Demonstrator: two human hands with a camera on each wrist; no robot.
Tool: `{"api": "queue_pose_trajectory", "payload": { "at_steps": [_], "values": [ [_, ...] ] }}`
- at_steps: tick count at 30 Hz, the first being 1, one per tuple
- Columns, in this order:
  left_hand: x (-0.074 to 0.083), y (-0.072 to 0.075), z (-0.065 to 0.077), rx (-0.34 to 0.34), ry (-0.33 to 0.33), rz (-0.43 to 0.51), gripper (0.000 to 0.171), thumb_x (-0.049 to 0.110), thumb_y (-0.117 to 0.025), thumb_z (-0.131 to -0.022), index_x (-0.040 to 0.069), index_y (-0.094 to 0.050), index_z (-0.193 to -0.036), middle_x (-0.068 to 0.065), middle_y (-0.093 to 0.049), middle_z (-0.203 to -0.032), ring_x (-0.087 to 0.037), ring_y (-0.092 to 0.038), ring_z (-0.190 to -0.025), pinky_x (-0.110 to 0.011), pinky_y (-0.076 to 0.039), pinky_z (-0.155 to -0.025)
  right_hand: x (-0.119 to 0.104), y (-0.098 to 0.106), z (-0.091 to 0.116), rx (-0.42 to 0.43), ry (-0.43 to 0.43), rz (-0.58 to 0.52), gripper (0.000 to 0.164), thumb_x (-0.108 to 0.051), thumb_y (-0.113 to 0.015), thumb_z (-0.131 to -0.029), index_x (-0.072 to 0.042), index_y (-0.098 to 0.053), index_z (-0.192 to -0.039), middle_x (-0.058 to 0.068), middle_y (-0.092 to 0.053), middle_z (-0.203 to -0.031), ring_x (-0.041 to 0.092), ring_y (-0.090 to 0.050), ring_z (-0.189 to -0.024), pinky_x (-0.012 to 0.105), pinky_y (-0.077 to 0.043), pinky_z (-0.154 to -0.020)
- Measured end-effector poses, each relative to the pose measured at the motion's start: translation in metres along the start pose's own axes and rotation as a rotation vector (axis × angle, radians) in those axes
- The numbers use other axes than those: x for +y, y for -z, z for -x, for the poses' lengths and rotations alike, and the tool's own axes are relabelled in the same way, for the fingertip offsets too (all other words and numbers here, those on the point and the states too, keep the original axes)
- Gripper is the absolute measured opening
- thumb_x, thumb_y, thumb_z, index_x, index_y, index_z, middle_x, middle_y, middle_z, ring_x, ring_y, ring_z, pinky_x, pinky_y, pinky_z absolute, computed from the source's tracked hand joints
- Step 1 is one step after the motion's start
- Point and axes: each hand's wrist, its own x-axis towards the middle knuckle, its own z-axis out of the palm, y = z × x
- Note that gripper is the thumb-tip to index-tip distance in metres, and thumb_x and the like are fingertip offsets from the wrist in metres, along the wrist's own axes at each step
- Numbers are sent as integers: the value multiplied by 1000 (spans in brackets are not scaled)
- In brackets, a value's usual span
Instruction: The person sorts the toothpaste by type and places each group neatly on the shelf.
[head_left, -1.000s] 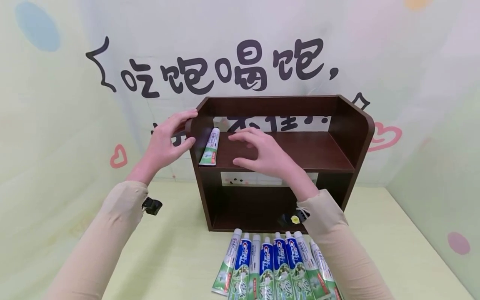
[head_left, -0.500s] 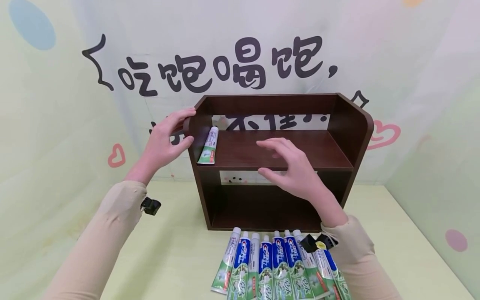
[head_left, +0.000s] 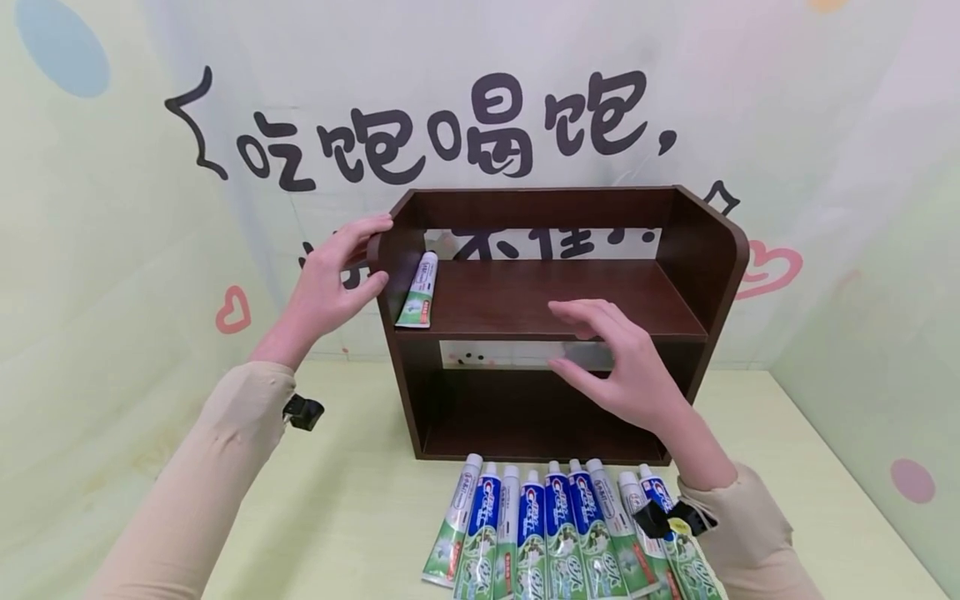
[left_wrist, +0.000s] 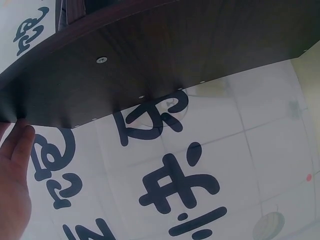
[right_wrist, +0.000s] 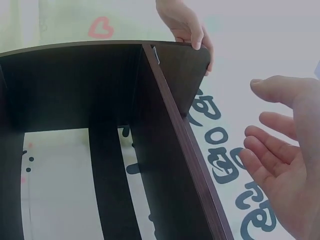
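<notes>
My left hand (head_left: 330,279) rests against the left side panel of a dark brown two-tier shelf (head_left: 555,336), fingertips at its upper front edge and thumb along the front. In the left wrist view, that hand (left_wrist: 17,175) touches the panel's outer face. A white and green toothpaste tube (head_left: 419,292) leans cap up against the inner left wall of the upper tier. My right hand (head_left: 626,367) hovers in front of the shelf's right half, fingers loosely bent and thumb apart, nothing between them. The right wrist view shows this hand (right_wrist: 285,145) with bare fingers.
Several toothpaste tubes lie in a row on the pale table (head_left: 337,500) before the shelf, caps toward it. Some are blue and green tubes (head_left: 560,508), others white and green tubes (head_left: 454,525). A printed wall (head_left: 300,67) stands behind.
My right hand has moved right and down, away from the toothpaste tube in the upper tier. More of the row's right end shows now. The left hand stays at the panel.
</notes>
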Motion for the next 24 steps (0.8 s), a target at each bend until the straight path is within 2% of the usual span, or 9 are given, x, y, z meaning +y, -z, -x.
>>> {"api": "queue_pose_trajectory", "payload": {
  "at_steps": [5,10,14,24],
  "values": [
    [4,0,0,-3,0,9,53,-9,-66,-83,-5,-54,-134,-22,-54,-142,-36,-59,-123,-2,-40,-98,1,5,11,-10,-18,8,65,-10,-81,-78,-13,-57,-137,5,-62,-133,16,-57,-121,16,-51,-93],
    [4,0,0,9,-3,9,53,-10,-66,-82,-4,-55,-134,-22,-54,-142,-35,-59,-121,-2,-41,-97,4,8,24,-3,-3,21,66,-6,-82,-75,-9,-57,-136,7,-63,-131,15,-57,-116,15,-49,-92],
    [4,0,0,9,2,5,53,-9,-66,-82,-4,-54,-134,-21,-54,-142,-36,-59,-121,-2,-41,-97,6,10,36,5,-19,29,67,-5,-82,-74,-10,-57,-136,6,-64,-130,13,-57,-114,12,-47,-92],
    [-3,-2,0,10,-3,20,56,-7,-63,-84,0,-52,-138,-20,-53,-144,-40,-58,-121,-5,-43,-99,18,8,78,-23,-153,3,65,-4,-80,-77,-9,-56,-136,7,-62,-132,9,-56,-117,8,-47,-92]
  ]
}}
